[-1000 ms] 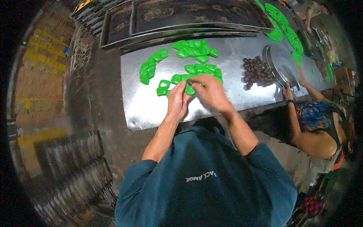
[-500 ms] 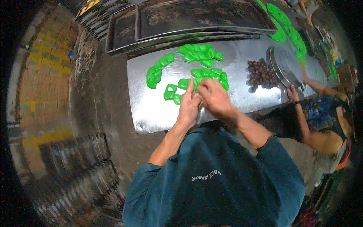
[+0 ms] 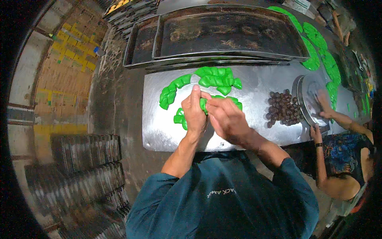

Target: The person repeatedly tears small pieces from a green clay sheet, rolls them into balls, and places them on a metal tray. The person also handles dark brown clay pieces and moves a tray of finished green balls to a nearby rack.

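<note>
My left hand (image 3: 194, 113) is closed with its thumb up, gripping a small piece of green dough (image 3: 203, 104). My right hand (image 3: 230, 119) meets it from the right, its bent fingers pinching at the same piece. Both hands are over the metal tabletop (image 3: 159, 133), and they partly cover a cluster of green dough pieces (image 3: 238, 105) behind them. Farther back lie another cluster of cut green pieces (image 3: 215, 76) and a curved row of them (image 3: 169, 93). A few more pieces (image 3: 180, 118) show just left of my left hand.
Dark brown balls (image 3: 283, 107) are heaped to the right. Beyond them, a co-worker's hands (image 3: 327, 105) are at a round metal pan (image 3: 308, 99). Large black trays (image 3: 234, 34) stand along the far side, with long green dough strips (image 3: 328, 65) at far right. Stacked trays (image 3: 91, 149) stand at left.
The view has shifted, so the table sits lower in the picture. My hands stay together, with the right one turned more over the dough. The co-worker's hand has moved onto the pan.
</note>
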The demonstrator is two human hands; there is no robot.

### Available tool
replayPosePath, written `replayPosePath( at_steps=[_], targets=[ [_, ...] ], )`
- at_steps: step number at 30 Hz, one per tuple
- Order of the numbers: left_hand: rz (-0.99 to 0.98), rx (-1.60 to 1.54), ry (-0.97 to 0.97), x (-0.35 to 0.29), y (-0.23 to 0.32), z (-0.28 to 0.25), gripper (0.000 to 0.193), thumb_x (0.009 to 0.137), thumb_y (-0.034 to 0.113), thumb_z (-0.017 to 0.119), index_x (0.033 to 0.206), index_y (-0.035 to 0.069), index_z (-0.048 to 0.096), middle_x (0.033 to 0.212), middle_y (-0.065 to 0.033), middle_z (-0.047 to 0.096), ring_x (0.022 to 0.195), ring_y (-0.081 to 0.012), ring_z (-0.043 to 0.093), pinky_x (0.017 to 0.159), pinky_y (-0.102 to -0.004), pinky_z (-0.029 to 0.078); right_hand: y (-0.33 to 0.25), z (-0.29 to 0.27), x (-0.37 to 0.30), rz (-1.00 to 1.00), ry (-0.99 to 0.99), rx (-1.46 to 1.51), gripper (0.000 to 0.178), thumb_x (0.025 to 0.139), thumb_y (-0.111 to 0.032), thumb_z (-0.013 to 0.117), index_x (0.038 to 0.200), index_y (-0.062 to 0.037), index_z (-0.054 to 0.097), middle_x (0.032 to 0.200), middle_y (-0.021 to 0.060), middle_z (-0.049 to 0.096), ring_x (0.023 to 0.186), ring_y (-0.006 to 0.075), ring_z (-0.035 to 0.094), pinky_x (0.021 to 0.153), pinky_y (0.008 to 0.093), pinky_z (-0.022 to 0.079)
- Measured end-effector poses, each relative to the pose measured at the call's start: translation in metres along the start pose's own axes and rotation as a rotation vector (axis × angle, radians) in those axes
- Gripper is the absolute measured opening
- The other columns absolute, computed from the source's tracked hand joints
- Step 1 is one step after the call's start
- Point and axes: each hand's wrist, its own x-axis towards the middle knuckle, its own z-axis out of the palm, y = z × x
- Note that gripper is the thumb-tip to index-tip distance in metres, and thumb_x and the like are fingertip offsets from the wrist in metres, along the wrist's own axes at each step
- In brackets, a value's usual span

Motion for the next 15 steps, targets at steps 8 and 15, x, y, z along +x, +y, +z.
replayPosePath(
  at_steps=[8,15],
  targets=[
    [-0.192,-0.369,-0.132,-0.011,0.012,-0.024,0.051,0.102,0.039,0.028,0.096,-0.001,0.060,0.071,-0.0053,0.059,0.060,-0.0086,0.054,0.042,-0.0208,0.041,0.003,-0.001,0.025,0.342,-0.012,0.318,0.024,0.073,-0.003,0.070,0.095,-0.0036,0.060,0.094,0.0088,0.059,0.067,0.0165,0.060,0.060,0.0283,0.049],
    [-0.217,-0.277,-0.172,-0.005,-0.019,-0.047,0.045,0.101,0.037,0.035,0.096,0.000,0.061,0.077,-0.0062,0.059,0.058,-0.0078,0.052,0.043,-0.0198,0.040,-0.025,0.040,0.015,0.034,0.004,-0.073,0.030,0.076,0.000,0.065,0.105,-0.0057,0.060,0.098,0.0125,0.057,0.077,0.0253,0.061,0.064,0.0338,0.051]
  ],
)
